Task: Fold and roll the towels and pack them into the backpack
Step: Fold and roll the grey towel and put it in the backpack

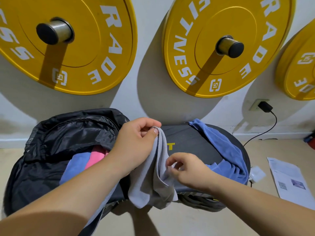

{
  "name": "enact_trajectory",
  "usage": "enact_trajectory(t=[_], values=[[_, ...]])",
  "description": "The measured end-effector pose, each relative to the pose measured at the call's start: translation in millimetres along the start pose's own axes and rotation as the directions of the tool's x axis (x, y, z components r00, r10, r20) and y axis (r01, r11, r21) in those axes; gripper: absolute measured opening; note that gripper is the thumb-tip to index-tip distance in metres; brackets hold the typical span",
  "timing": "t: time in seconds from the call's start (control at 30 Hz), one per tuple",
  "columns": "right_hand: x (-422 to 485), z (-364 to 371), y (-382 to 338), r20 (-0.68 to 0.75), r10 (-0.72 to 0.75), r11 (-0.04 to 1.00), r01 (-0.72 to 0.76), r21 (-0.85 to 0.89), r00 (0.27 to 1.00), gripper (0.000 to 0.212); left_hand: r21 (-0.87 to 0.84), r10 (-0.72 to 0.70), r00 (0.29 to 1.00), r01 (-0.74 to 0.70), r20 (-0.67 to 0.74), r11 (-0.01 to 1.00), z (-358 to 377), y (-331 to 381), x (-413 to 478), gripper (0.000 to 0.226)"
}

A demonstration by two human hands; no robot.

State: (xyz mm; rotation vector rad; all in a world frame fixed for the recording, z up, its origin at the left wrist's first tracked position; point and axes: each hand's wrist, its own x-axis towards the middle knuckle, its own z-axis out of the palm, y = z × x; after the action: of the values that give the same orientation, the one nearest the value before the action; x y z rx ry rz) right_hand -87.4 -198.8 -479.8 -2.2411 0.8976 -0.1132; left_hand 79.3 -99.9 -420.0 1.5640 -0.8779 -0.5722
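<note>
A bare left forearm point(51, 201) reaches in from the lower left corner, crossing above the mouth of an open black nylon backpack point(56, 133), while the right forearm point(255, 196) enters from the lower right. The left hand point(136, 138), its back toward the camera and wrist slightly bent, pinches the top corner of a pale grey terry towel point(153, 184) between thumb and forefinger, the other fingers curled beneath. Below and to the right of that pinch, the right hand point(189, 171) nips the towel's edge with curled fingertips, palm facing down. The towel hangs loosely from the two grips, its lower end bunched and drooping over the near rim of a dark oval exercise platform point(190, 138) marked with a yellow letter T. Left of the grips, under the left wrist, a packed blue towel point(73, 164) and a pink towel point(97, 157) sit side by side inside the backpack. Right of the grips, beyond the right hand, a second blue towel point(221, 147) lies draped across the platform. Above the hands, three yellow weight plates point(76, 48) hang on pegs on the white wall. Far right of the grips, a printed sheet of paper point(289, 179) lies on the floor and a black charger point(265, 106) sits in a wall socket.
</note>
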Motion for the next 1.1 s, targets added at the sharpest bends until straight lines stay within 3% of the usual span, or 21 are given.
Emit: enact_trajectory(t=[0.07,0.2,0.33,0.43,0.57,0.7,0.8,0.87,0.97,1.03,1.1], values=[[1.8,10.7,1.0,0.16,-0.01,0.997,0.021,-0.068,0.987,0.026,0.017,0.013,1.0,-0.013,0.01,1.0,3.0,-0.9,-1.8,0.019],[7.8,18.7,20.8,0.329,0.082,0.903,0.069,-0.424,0.941,0.022,0.031,0.008,1.0,-0.007,-0.015,1.0,-0.5,-6.0,0.2,0.02],[1.9,7.4,33.6,0.342,0.148,0.918,-0.001,-0.396,0.928,0.043,0.003,-0.018,0.998,0.019,-0.059,1.0,-11.8,-8.0,6.1,0.022],[-6.1,-4.2,42.2,0.24,0.207,0.901,-0.089,-0.425,0.949,0.057,-0.013,-0.026,0.996,0.025,-0.087,1.0,-19.0,-8.9,10.4,0.025],[-10.2,-23.4,44.1,0.063,0.272,0.905,-0.233,-0.355,0.96,0.033,0.014,-0.035,0.99,0.038,-0.139,0.999,-28.7,-13.4,18.1,0.021],[-11.8,-56.2,44.1,-0.228,0.248,0.905,-0.309,-0.293,0.941,0.031,0.141,0.027,0.991,-0.009,-0.128,0.99,-37.0,-12.3,18.6,0.019],[-13.3,-80.7,44.5,-0.421,0.167,0.928,-0.286,-0.237,0.892,0.028,0.243,0.09,0.992,-0.068,-0.083,0.968,-40.9,-4.2,16.9,0.019],[-15.0,-92.7,47.5,-0.46,0.08,0.918,-0.246,-0.312,0.884,0.033,0.278,0.126,0.99,-0.105,-0.057,0.955,-43.1,2.5,15.1,0.02],[-20.3,-103.6,50.7,-0.484,-0.023,0.903,-0.189,-0.385,0.875,0.017,0.349,0.165,0.986,-0.162,0.021,0.923,-47.0,7.4,12.3,0.027],[-26.5,-109.1,52.6,-0.501,-0.02,0.943,-0.15,-0.297,0.865,0.008,0.458,0.14,0.979,-0.193,0.148,0.868,-49.6,9.5,8.8,0.028],[-34.5,-115.3,53.3,-0.488,0.013,0.992,-0.072,-0.103,0.873,0.007,0.545,0.096,0.967,-0.213,0.236,0.811,-51.0,11.4,6.9,0.025]])
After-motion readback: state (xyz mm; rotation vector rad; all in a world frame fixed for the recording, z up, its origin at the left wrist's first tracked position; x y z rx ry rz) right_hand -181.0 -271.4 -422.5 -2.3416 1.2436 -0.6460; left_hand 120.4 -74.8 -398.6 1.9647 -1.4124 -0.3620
